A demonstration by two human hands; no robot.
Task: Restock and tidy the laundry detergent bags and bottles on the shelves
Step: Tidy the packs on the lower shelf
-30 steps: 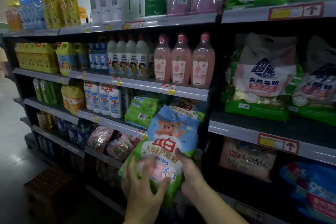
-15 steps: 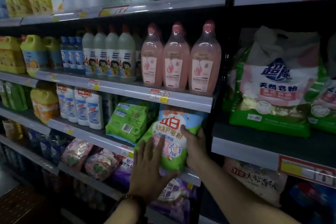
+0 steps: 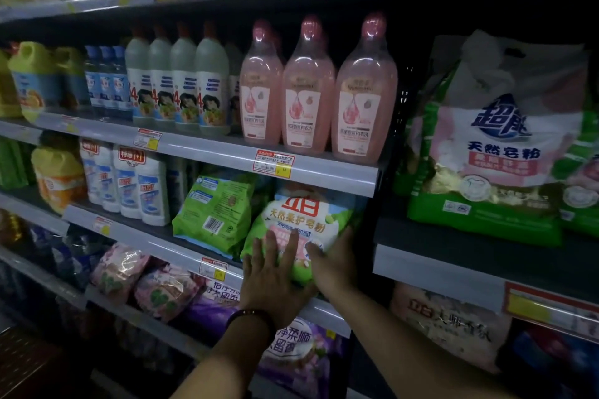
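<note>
Hands are setting detergent powder bag (image 3: 303, 220) on shelf (image 3: 168, 246).
L hand (image 3: 275, 272) is pressing flat on front w/ straight fingers; R hand (image 3: 337, 261) is gripping its right edge.

Detergent bag (image 3: 301, 220) lifted from below the shelf's (image 3: 181, 253) front edge, pushed in at its right end. Bag top now tucked under the shelf above. Left hand (image 3: 275, 278) slid lower, pressing flat; right hand (image 3: 337, 259) seemingly deeper in.

Detergent bag (image 3: 301, 220) green-white, red lettering; bottles (image 3: 304, 91) pink; big bag (image 3: 499, 146) green, pink, blue logo; lower bag (image 3: 291, 363) purple
</note>
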